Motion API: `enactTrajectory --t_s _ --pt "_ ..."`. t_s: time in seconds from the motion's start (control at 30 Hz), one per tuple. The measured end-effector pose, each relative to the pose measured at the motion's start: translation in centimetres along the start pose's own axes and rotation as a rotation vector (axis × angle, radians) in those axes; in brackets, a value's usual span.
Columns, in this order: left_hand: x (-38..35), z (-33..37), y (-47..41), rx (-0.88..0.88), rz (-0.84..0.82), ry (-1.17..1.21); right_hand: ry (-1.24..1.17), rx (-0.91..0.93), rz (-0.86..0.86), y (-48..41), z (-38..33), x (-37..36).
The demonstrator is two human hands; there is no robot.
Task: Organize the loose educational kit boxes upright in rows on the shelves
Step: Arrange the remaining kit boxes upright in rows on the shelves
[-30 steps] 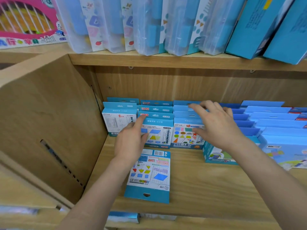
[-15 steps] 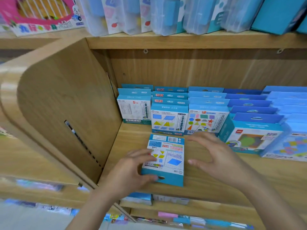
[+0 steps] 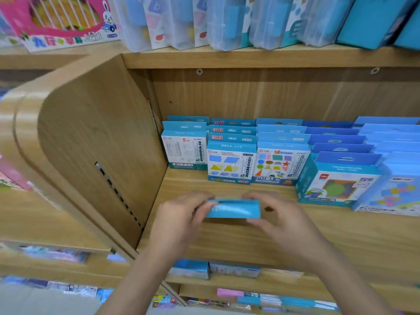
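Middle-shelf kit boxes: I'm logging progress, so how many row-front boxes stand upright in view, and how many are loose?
Upright row-front boxes: 5
Loose box, in the grip of the left hand and the right hand: 1
Total: 6

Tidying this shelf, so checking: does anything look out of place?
One blue box is out of the rows, held by the left hand and right hand in front of the standing rows. Upper-shelf packs lean sideways.
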State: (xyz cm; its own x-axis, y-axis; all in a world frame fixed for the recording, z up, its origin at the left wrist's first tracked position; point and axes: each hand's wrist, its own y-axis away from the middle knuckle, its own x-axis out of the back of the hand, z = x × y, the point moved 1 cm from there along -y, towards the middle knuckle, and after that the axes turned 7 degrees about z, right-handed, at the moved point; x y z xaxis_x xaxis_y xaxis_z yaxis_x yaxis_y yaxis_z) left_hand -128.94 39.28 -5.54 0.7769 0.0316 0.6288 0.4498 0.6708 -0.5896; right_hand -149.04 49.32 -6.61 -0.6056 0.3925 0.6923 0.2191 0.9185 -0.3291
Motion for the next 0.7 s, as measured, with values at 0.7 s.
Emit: enactTrajectory --t_s 0.7 --pt "0.9 0.8 0.8 0.654 -0.289 0.724 -0.716 -0.414 0.097 0.6 -1.8 1.3"
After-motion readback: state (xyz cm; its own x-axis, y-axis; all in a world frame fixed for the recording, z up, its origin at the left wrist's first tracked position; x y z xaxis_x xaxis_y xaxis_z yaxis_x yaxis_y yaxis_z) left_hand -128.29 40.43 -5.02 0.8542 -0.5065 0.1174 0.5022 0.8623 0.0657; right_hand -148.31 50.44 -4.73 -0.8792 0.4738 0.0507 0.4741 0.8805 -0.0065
